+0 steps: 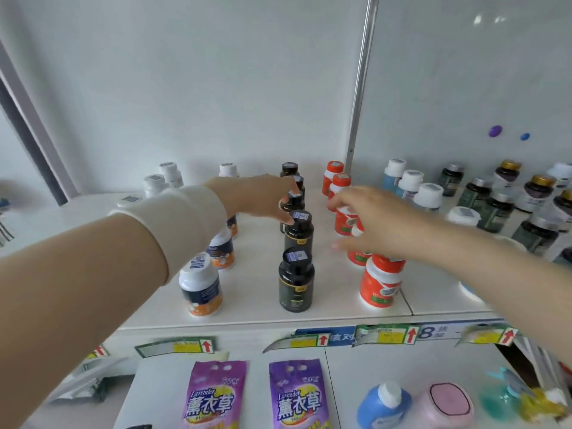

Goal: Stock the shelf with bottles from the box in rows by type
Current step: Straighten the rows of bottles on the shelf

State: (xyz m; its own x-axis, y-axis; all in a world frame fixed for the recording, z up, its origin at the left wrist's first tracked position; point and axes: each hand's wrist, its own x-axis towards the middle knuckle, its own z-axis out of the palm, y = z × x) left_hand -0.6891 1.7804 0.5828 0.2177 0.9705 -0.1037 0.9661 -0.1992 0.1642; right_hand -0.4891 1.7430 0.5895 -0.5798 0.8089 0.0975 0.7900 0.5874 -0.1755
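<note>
Rows on the shelf [334, 292] look nearly stocked (sorted by type). The left hand [257, 196] pinches the twelve-o'clock black bottle [294, 201]; right hand [377, 221]: grip unclear.

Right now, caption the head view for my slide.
Left hand at the black bottles, right hand over the orange bottles on the shelf.

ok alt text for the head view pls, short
Two hands reach over a white shelf of bottles standing in rows by type. The left hand grips a black bottle in its row; the blurred right hand is at an orange bottle in the next row.
</note>
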